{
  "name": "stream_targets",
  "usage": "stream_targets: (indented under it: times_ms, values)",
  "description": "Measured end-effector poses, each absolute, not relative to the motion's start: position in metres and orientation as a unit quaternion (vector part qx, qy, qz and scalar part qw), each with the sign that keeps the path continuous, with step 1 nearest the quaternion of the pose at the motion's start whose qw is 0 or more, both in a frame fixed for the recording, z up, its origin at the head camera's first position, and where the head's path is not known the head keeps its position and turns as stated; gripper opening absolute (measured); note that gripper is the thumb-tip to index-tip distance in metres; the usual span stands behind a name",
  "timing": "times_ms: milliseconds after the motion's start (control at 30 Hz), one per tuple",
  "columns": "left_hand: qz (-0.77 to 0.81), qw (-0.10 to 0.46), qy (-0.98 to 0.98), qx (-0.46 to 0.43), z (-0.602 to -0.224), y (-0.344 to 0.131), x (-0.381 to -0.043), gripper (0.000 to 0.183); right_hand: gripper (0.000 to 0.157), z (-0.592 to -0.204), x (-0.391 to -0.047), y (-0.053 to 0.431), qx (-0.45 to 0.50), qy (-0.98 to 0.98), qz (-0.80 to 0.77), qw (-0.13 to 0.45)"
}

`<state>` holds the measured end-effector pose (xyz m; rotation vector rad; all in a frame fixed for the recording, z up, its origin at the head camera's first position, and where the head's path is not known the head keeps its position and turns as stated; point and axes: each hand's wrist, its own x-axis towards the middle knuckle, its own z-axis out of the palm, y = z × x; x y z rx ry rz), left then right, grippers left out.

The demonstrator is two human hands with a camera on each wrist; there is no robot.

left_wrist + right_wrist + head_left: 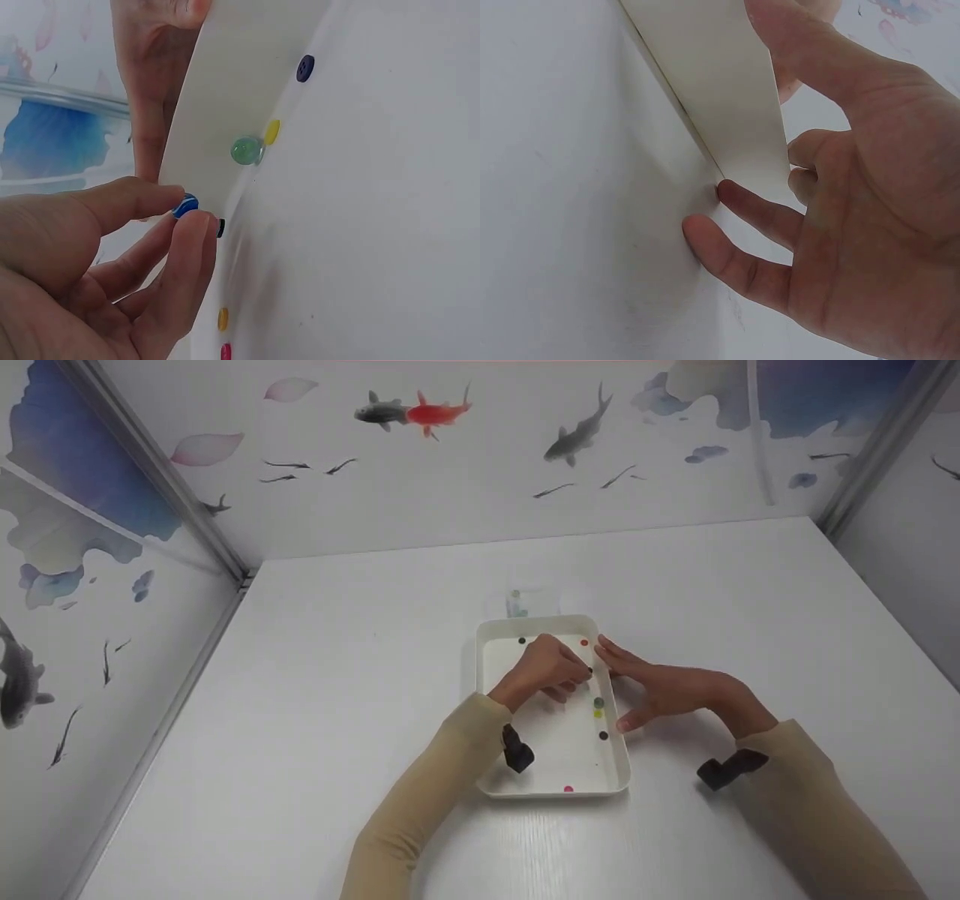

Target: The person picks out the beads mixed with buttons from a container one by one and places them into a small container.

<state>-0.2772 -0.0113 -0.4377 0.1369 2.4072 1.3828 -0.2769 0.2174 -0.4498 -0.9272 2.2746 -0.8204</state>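
A blue marble with white swirls (184, 205) is pinched between the thumb and a fingertip of my left hand (551, 666), at the right wall of a white tray (555, 793). Just behind those fingers lies a dark button (220, 227). Farther along that wall sit a green marble (246, 150), a yellow button (272, 133) and a black button (305, 68). My right hand (664, 688) steadies the tray's right side from outside, its thumb up at the rim and its fingers spread along the wall; it grips nothing.
Behind the tray stands a clear container (534, 601) with small greenish things in it. Inside the tray are also a black button (522, 640) at the far left, a red button (584, 643) at the far right and a pink button (568, 789) at the near edge.
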Motion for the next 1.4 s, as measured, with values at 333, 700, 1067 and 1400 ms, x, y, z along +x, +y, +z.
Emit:
stream_targets:
  times_ms: [333, 700, 1067, 1400]
  values:
    - [0.497, 0.183, 0.848, 0.023, -0.43, -0.015, -0.282, 0.011, 0.119, -0.446, -0.273, 0.218, -0.344, 0.847, -0.303, 0.269]
    - [0.491, 0.176, 0.853, 0.006, -0.425, -0.02, -0.287, 0.016, 0.121, -0.447, -0.273, 0.217, -0.336, 0.853, -0.293, 0.271]
    - [0.5, 0.142, 0.854, 0.012, -0.416, -0.028, -0.292, 0.015, 0.122, -0.447, -0.273, 0.216, -0.337, 0.851, -0.3, 0.269]
    - [0.497, 0.12, 0.859, -0.002, -0.41, -0.035, -0.302, 0.012, 0.121, -0.444, -0.272, 0.215, -0.34, 0.85, -0.299, 0.268]
